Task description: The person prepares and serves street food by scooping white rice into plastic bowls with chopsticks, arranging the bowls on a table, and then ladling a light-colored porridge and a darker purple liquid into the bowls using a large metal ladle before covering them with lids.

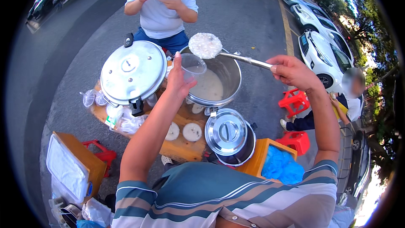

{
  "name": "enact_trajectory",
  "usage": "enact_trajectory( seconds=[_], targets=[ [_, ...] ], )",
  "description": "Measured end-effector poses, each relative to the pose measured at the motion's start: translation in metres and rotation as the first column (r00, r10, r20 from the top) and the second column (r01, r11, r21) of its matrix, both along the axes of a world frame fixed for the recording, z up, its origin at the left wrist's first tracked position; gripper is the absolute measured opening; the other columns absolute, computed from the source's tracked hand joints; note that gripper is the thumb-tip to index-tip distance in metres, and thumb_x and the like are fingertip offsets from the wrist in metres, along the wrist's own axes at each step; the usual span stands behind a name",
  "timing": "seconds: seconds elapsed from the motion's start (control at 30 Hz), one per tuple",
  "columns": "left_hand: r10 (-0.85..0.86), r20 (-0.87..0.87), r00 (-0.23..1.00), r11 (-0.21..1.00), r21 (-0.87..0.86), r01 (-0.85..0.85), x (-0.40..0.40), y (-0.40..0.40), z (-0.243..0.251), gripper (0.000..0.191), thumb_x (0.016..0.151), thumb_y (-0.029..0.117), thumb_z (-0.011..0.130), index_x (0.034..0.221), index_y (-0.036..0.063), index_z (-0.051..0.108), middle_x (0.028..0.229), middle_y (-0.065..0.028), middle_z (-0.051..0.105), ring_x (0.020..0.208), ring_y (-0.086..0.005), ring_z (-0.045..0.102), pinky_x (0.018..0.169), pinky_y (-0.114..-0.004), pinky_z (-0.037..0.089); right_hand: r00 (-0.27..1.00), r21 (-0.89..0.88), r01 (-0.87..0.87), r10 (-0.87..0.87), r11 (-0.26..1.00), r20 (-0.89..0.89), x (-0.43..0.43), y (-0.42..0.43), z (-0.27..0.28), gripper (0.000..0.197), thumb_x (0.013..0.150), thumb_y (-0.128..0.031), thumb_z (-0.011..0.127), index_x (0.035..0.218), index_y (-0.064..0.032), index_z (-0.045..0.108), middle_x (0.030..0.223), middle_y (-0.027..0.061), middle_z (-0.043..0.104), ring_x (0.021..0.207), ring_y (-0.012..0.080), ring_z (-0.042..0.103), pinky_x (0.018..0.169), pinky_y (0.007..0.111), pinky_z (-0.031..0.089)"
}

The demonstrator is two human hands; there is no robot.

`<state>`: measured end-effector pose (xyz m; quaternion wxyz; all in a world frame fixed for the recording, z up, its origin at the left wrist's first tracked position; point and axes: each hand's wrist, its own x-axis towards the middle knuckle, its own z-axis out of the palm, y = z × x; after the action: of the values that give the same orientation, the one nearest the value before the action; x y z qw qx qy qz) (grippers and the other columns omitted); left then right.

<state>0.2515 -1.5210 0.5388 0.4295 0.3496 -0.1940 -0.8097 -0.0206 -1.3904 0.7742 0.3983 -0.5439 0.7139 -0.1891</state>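
My right hand [292,71] grips the metal handle of a ladle [243,59]. White porridge [205,45] with small bits heaps its bowl, above the far rim of a tall steel pot [232,84]. In my left hand [181,79] is a clear plastic cup [193,64], tilted over the pot's left side, close below the ladle. Inside the pot lies more pale porridge [207,85]. Filled cups, one of them a cup of porridge [192,132], stand on the wooden table [183,152] nearer to me.
A pressure-cooker lid [134,69] leans at the left, near bagged plastic cups [126,118]. Right of the table stand a lidded pot [226,133], a wooden box with blue plastic bags [280,164] and red stools [294,101]. A person [163,12] is across the table; another person [348,101] sits at right.
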Motion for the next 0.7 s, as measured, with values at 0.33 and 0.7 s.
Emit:
enact_trajectory(
  seconds=[0.33, 0.7],
  targets=[
    [-0.001, -0.086, 0.996, 0.999, -0.048, -0.003, -0.028, -0.015, -0.018, 0.098, 0.087, 0.079, 0.052, 0.159, 0.0199, 0.022, 0.163, -0.0128, 0.024, 0.148, -0.0441, 0.023, 0.116, -0.066, 0.019, 0.918, -0.21, -0.221, 0.131, 0.953, -0.374, 0.013, 0.023, -0.015, 0.031, 0.097, -0.019, 0.061, 0.123, -0.0009, 0.062, 0.083, 0.0083, 0.066, 0.075, 0.019, 0.062, 0.068, 0.035, 0.048],
    [-0.034, -0.126, 0.991, 0.998, -0.055, 0.027, -0.02, -0.012, -0.021, 0.087, 0.091, 0.078, 0.045, 0.155, 0.021, 0.031, 0.16, -0.008, 0.035, 0.146, -0.0327, 0.035, 0.116, -0.066, 0.019, 0.718, -0.344, -0.456, 0.111, 0.821, -0.687, 0.011, 0.047, -0.039, 0.032, 0.096, -0.014, 0.059, 0.127, -0.0037, 0.06, 0.102, 0.0155, 0.068, 0.085, 0.0325, 0.066, 0.075, 0.042, 0.052]
  ],
)
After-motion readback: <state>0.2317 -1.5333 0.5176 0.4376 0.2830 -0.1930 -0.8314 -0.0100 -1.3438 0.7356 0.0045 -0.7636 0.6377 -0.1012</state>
